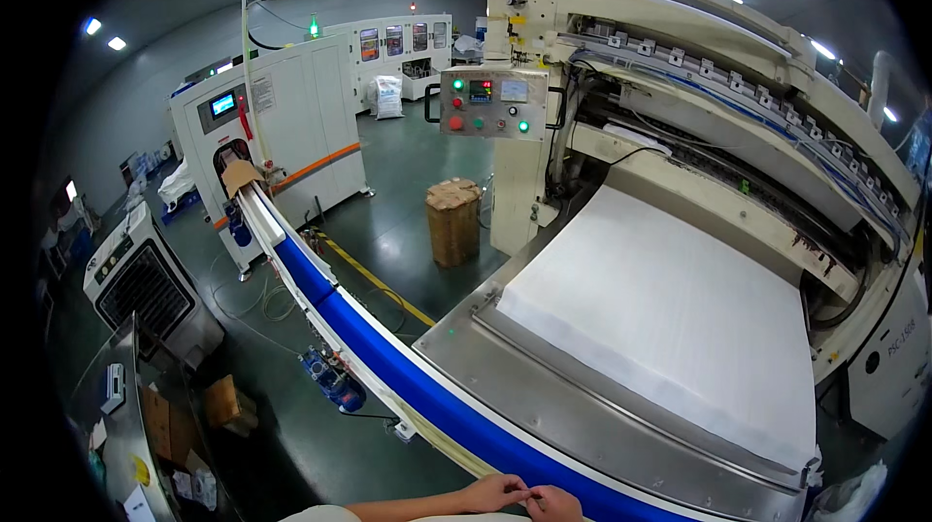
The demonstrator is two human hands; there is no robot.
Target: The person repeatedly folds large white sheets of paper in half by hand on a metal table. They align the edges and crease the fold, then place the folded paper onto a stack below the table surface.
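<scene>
Near the lower edge, the blue belt (417, 384) runs just past the fingertips, on the far side of the two hands, and slants away up and to the left. The left hand (493, 493) and the right hand (555, 504) are brought together at the near edge of the belt, their fingers bent and the tips meeting or nearly so; whether anything small is pinched between them I cannot tell. The left forearm lies low and almost level, coming in from the left, while the right hand shows just above the picture's edge, knuckles up, its forearm out of sight.

Beyond the belt, to the right, is a metal table (529, 381), and past its front strip a wide white sheet stack (670, 318) lies flat, well apart from the hands. Behind that stands a large cream machine (519, 187) with a control panel (495, 124). A brown carton (453, 231) stands on the floor beside it.
</scene>
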